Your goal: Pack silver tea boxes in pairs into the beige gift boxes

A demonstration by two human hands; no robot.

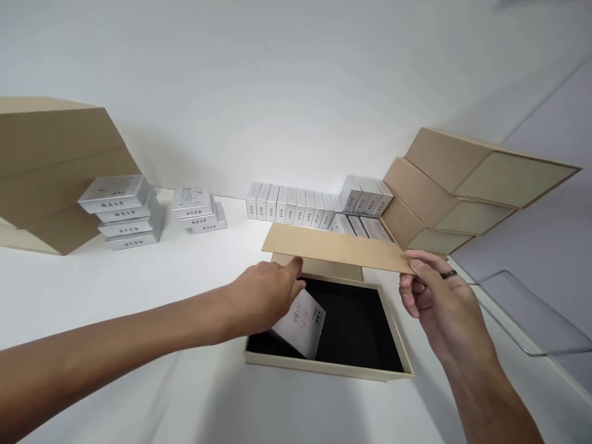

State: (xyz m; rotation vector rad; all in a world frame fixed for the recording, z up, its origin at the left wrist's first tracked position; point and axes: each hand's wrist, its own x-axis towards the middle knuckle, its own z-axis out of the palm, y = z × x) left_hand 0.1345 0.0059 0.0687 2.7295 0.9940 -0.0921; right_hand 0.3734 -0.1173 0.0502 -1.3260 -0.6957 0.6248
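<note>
A cardboard gift box [324, 367] with a black-lined inside lies open in front of me. Inside it, at the left, a small silver-white box [303, 324] with red and dark print sits tilted. My left hand [268, 293] grips that small box from above, fingers curled, hiding its upper left part. With thumb and fingers, my right hand [439, 296] pinches the right end of the tan lid flap [337, 246] and holds it raised over the far side of the gift box. A dark ring is on one right finger.
Along the wall stands a row of silver boxes [291, 205]. Two stacks of them [127, 213] [194, 209] are at the left. Open tan gift boxes stand at far left [50, 172] and right [444, 191], the right one with several silver boxes. A thin wire frame [522, 314] is at the right edge.
</note>
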